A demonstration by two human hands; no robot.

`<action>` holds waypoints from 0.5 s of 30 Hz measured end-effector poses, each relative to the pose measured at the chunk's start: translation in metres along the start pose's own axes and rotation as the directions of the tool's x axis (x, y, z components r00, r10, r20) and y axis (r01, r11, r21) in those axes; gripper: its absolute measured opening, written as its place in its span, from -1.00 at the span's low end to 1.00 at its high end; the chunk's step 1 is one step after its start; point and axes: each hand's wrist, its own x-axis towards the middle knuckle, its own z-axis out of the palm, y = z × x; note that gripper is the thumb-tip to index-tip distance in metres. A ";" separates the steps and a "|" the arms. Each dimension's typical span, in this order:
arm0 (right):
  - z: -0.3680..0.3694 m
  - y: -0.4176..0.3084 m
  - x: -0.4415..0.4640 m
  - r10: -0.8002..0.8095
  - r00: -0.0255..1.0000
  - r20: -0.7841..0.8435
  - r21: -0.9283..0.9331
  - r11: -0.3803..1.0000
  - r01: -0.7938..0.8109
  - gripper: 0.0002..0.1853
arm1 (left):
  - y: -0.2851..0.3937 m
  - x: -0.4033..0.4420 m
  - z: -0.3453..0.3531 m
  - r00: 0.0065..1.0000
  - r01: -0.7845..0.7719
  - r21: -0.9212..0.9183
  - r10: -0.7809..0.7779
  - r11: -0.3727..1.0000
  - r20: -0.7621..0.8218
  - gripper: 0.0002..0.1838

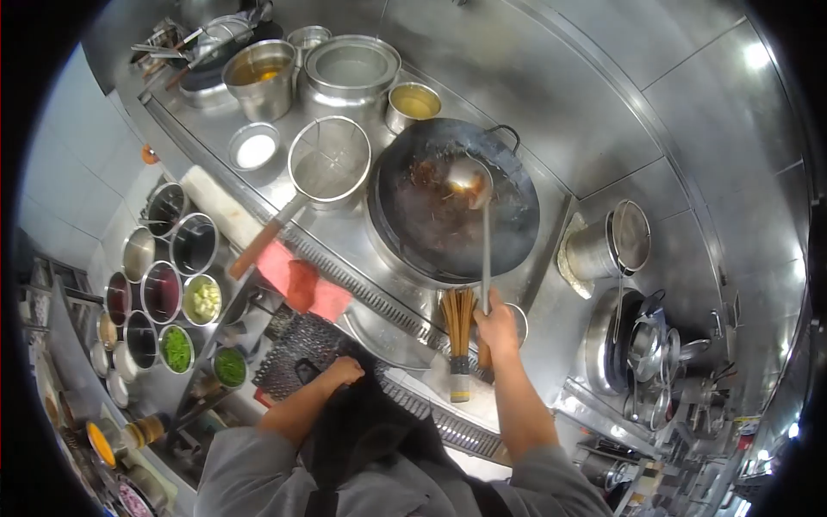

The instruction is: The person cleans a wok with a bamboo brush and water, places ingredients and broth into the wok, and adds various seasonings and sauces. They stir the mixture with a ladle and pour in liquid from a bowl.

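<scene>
My right hand [498, 327] is wrapped round the handle of a long metal ladle [487, 246]. The ladle's bowl is over the dark wok [396, 237], in which brownish food [428, 177] lies amid some steam. A bamboo wok brush [457, 323] lies just left of this hand, and a pale round container [519, 323] is partly hidden behind it. Down at the front of the black apron [379, 409], my left hand [345, 372] is closed. What its fingers hold, if anything, cannot be made out.
A wooden-handled strainer [329, 162] rests left of the wok. Behind stand a large pot [353, 90], a pot of orange liquid [258, 95] and a bowl of yellow liquid [413, 105]. Ingredient tubs [162, 291] cluster at left; a pink cloth [332, 297] lies on the front ledge.
</scene>
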 end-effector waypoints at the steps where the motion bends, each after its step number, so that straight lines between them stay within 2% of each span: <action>1: -0.008 0.001 0.005 0.005 1.000 0.012 -0.023 1.000 -0.005 -0.32 | -0.006 0.032 0.031 0.991 0.028 -0.014 -0.026 1.000 0.129 -0.72; 2: -0.025 -0.005 0.007 0.163 0.956 0.244 0.454 0.852 -0.261 -0.33 | -0.008 0.057 0.059 0.963 0.056 -0.025 -0.048 0.998 0.264 -0.74; 3: -0.035 -0.004 0.005 0.191 0.843 0.503 0.729 0.430 -0.532 -0.34 | -0.005 0.076 0.084 0.947 0.046 -0.055 -0.026 0.997 0.320 -0.73; 4: -0.035 0.008 0.000 0.223 0.828 0.514 0.711 0.430 -0.557 -0.34 | 0.001 0.096 0.107 0.943 0.026 -0.095 0.007 0.995 0.332 -0.73; 5: -0.036 0.023 -0.004 0.214 0.901 0.378 0.565 0.718 -0.407 -0.34 | 0.008 0.116 0.127 0.942 0.008 -0.148 0.043 0.989 0.334 -0.73; 6: -0.037 0.032 -0.006 0.142 0.956 0.257 0.329 0.917 -0.224 -0.34 | 0.020 0.131 0.141 0.942 -0.001 -0.187 0.064 0.982 0.330 -0.73; 7: -0.048 0.011 -0.010 0.035 0.987 0.160 -0.045 0.999 -0.029 -0.36 | 0.026 0.143 0.155 0.943 -0.008 -0.226 0.083 0.974 0.323 -0.73; 8: -0.040 0.016 -0.010 0.058 0.983 0.172 -0.056 0.997 -0.049 -0.36 | 0.030 0.152 0.168 0.944 -0.006 -0.263 0.092 0.965 0.316 -0.73; 10: -0.029 0.029 -0.014 -0.140 0.990 0.028 -0.223 0.964 0.143 -0.33 | 0.037 0.161 0.189 0.950 -0.008 -0.322 0.108 0.947 0.294 -0.72; 15: -0.018 0.037 -0.013 -0.046 0.999 0.027 -0.061 0.997 0.048 -0.31 | 0.036 0.150 0.220 0.958 -0.008 -0.408 0.124 0.913 0.258 -0.71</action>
